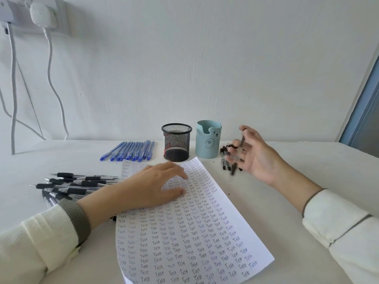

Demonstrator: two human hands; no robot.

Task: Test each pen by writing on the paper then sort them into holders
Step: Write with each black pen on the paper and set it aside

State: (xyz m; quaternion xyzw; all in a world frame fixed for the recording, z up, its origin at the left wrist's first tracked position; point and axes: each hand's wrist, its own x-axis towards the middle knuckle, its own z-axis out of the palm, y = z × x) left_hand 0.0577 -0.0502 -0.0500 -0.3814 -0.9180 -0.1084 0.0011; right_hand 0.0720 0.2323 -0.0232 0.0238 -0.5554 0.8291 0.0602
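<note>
From the head view, the paper [184,232] lies slanted on the worktop [297,181], almost filled with rows of the word "Test". The left hand [151,187] rests flat on its upper part, fingers straight and slightly spread, pinning the sheet.

The right hand [254,154] is raised just right of the blue bear holder [208,140], palm turned inward and fingers loosely fanned over a small cluster of dark pens [226,160]. It is smeared by motion. A thin dark streak at its fingertips may be a pen, but I cannot tell whether it grips anything.

The black mesh holder [176,142] stands just left of the blue one, and both look nearly empty. A neat row of blue pens [131,150] lies further left, and a heap of black-gripped pens [71,185] lies beside the left wrist.

The step seems to be fetching the next pen from the dark cluster. To do it well:

- Pinch one barrel only, near its middle, so the neighbours do not roll.
- Turn the tip downward before reaching the sheet.
- Find a free gap, since little blank space is left.
- Keep the left palm weighting the paper while writing.
</note>
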